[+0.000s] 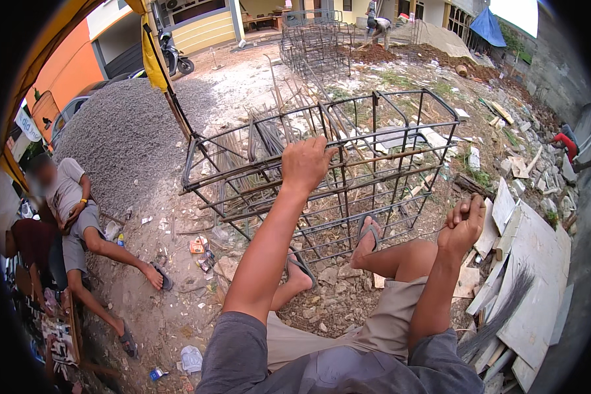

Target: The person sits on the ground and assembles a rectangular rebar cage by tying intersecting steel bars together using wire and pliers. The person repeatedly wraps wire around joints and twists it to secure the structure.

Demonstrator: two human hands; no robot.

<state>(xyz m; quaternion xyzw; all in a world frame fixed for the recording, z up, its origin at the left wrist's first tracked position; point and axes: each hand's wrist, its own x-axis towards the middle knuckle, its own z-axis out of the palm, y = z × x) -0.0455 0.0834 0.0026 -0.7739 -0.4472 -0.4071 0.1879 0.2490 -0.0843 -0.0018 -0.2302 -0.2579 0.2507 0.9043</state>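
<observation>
A long cage of tied steel rebar [374,157] stands in front of my knees, its square stirrups crossed by lengthwise bars. My left hand [306,164] is closed over a top bar near the middle of the cage. To the right, above my knee and apart from the cage, my right hand [463,226] is raised with its fingers curled. Whatever those fingers hold, if anything, is too small to make out. Beside my right arm lies a bundle of thin dark wire [505,312] on pale boards.
Gravel [131,131] is heaped at the left, near a seated person [79,203]. Loose rebar lies behind the cage, with more rebar cages [315,43] farther back. Broken boards [532,282] and rubble line the right wall. A person [379,27] bends over soil far off.
</observation>
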